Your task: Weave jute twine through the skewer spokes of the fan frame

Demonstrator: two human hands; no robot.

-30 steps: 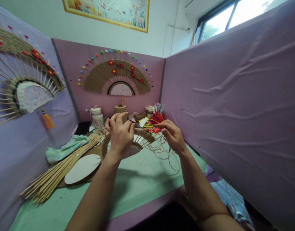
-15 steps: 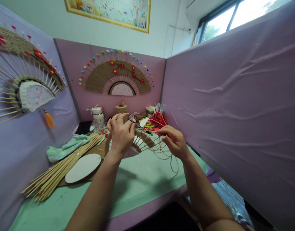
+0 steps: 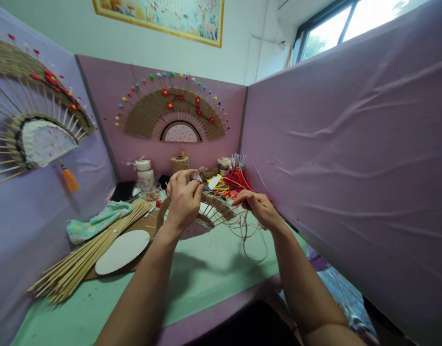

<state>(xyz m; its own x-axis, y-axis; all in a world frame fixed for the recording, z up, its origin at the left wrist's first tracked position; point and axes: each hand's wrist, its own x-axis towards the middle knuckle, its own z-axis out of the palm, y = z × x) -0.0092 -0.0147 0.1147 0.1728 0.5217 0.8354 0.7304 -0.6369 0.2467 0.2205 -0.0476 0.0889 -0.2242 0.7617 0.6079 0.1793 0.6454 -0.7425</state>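
Observation:
A half-made fan (image 3: 216, 207) of thin sticks with a band of woven jute twine is held up over the green table (image 3: 206, 278). My left hand (image 3: 183, 202) is closed round its top edge, fingers pinched on the woven band. My right hand (image 3: 255, 207) is closed at the fan's right side, pinching the loose jute twine (image 3: 248, 235), which trails in loops down onto the table.
A bundle of bamboo sticks (image 3: 87, 250) and a white oval card (image 3: 122, 251) lie at left with a pale cloth (image 3: 94, 222). Twine spool (image 3: 179, 163), white jar (image 3: 145, 175) and coloured sticks (image 3: 235, 181) stand at the back. Finished fans (image 3: 174, 115) hang on the purple partitions.
My right hand has moved up and left, closer to the fan's right edge, drawing the twine loops with it. My left hand stays on the fan's top.

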